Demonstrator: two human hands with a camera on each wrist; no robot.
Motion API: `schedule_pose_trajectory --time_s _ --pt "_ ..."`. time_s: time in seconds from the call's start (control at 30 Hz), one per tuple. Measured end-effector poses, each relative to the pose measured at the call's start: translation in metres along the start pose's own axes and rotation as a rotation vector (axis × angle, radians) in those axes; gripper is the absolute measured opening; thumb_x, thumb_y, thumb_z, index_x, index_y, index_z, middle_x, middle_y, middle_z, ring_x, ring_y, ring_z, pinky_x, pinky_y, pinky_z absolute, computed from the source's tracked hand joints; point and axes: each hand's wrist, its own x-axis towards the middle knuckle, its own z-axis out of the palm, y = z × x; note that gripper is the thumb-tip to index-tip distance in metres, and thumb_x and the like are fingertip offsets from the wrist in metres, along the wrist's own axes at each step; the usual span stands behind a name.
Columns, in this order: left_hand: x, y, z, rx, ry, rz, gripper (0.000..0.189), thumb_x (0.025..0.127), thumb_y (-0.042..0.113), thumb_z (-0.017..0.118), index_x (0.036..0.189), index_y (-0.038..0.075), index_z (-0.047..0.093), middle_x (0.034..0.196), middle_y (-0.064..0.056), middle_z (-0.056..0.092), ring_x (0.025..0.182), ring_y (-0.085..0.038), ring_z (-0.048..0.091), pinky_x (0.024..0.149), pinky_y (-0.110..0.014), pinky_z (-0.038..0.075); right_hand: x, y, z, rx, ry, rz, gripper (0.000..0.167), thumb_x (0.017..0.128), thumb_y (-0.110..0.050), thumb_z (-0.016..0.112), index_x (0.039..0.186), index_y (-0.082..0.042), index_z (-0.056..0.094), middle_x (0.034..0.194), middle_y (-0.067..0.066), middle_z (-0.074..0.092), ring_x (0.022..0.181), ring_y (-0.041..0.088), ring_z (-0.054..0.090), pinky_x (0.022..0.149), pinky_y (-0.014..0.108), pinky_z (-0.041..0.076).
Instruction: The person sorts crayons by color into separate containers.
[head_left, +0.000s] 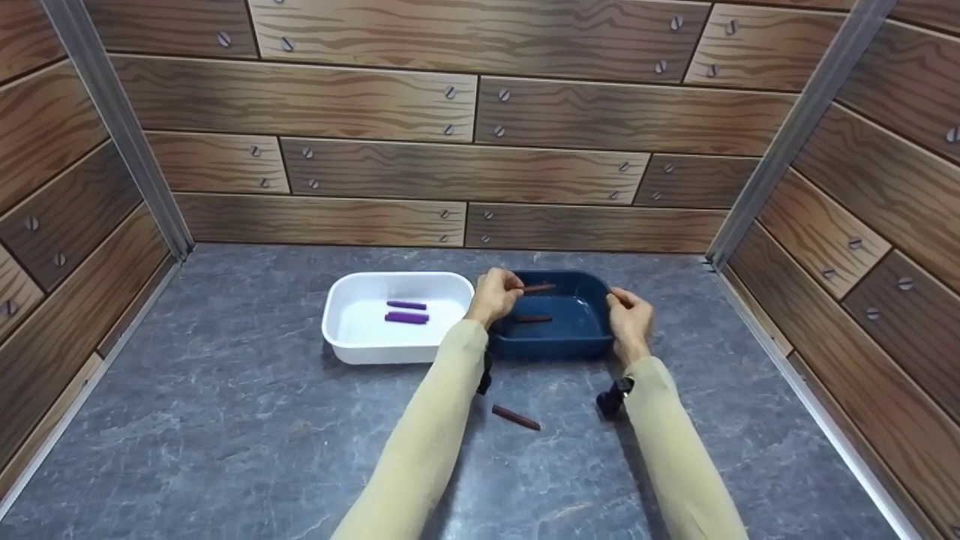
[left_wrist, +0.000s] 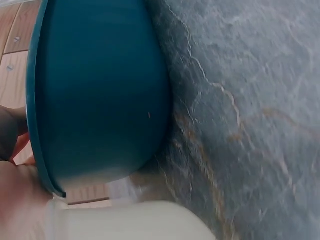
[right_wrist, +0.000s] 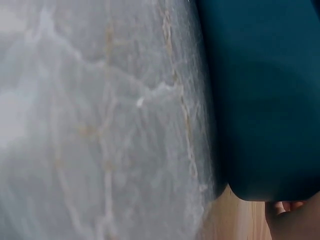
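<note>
My left hand (head_left: 495, 296) pinches a slim brown stick (head_left: 538, 288), like a crayon or marker, over the left part of a dark blue tray (head_left: 555, 348). A second brown stick (head_left: 534, 319) lies inside that tray. At the tray's right end, my right hand (head_left: 631, 321) grips the rim, thumb on top. The wrist views show mostly the tray's outer wall (left_wrist: 100, 95), with part of the left hand (left_wrist: 20, 200) at the edge and part of the right hand (right_wrist: 295, 220) low in the corner. A third brown stick (head_left: 516, 418) rests on the table between the forearms.
A white tray (head_left: 386, 354) stands just left of the blue one, holding several purple sticks (head_left: 406, 318). Both sit on a grey marbled tabletop (head_left: 225, 405). Wood-patterned walls (head_left: 375, 169) enclose the back and sides.
</note>
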Motion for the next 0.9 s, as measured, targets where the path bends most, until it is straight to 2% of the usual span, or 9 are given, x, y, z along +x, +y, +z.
schedule_pose_trajectory --time_s 0.1,0.3,0.53,0.77,0.9 --pt "0.0013 0.0005 0.0010 -0.002 0.000 -0.005 0.014 0.094 0.010 0.064 0.102 0.007 0.075 0.099 -0.005 0.075 0.095 -0.020 0.068 0.087 -0.032 0.054 0.0008 0.0000 0.0006 0.012 0.002 0.000 0.031 0.099 -0.014 0.056 0.128 -0.007 0.065 0.128 0.012 0.060 0.110 0.020 0.056 0.090 0.026 0.046" --pt "0.0021 -0.0013 0.0047 0.010 0.019 0.025 0.014 0.094 0.008 0.062 0.102 0.006 0.074 0.100 -0.006 0.075 0.097 -0.020 0.068 0.088 -0.032 0.054 0.0017 0.0000 -0.0001 0.017 0.002 -0.006 0.032 0.099 -0.014 0.056 0.129 -0.006 0.064 0.129 0.013 0.060 0.111 0.020 0.056 0.090 0.025 0.045" --pt "0.0015 -0.0006 0.0063 -0.004 0.022 0.014 0.016 0.095 0.008 0.062 0.104 0.006 0.074 0.101 -0.005 0.074 0.097 -0.019 0.068 0.089 -0.031 0.054 0.0020 0.0003 -0.0015 -0.017 0.014 0.003 0.031 0.099 -0.017 0.057 0.128 -0.009 0.065 0.127 0.011 0.062 0.110 0.019 0.056 0.088 0.025 0.046" --pt "-0.0005 -0.0004 0.0046 0.012 0.064 0.089 0.015 0.093 0.005 0.061 0.101 0.003 0.074 0.099 -0.007 0.074 0.096 -0.020 0.068 0.088 -0.030 0.054 0.0010 -0.0023 -0.0010 0.002 0.001 0.012 0.033 0.100 -0.018 0.056 0.131 -0.009 0.063 0.131 0.011 0.060 0.114 0.020 0.055 0.092 0.027 0.046" --pt "0.0004 -0.0037 0.0060 0.007 0.058 0.084 0.015 0.093 0.005 0.062 0.102 0.003 0.074 0.101 -0.008 0.074 0.099 -0.022 0.068 0.091 -0.032 0.053 0.0011 -0.0013 -0.0003 0.007 -0.003 0.020 0.033 0.100 -0.017 0.056 0.130 -0.009 0.064 0.131 0.011 0.060 0.114 0.020 0.055 0.092 0.027 0.046"
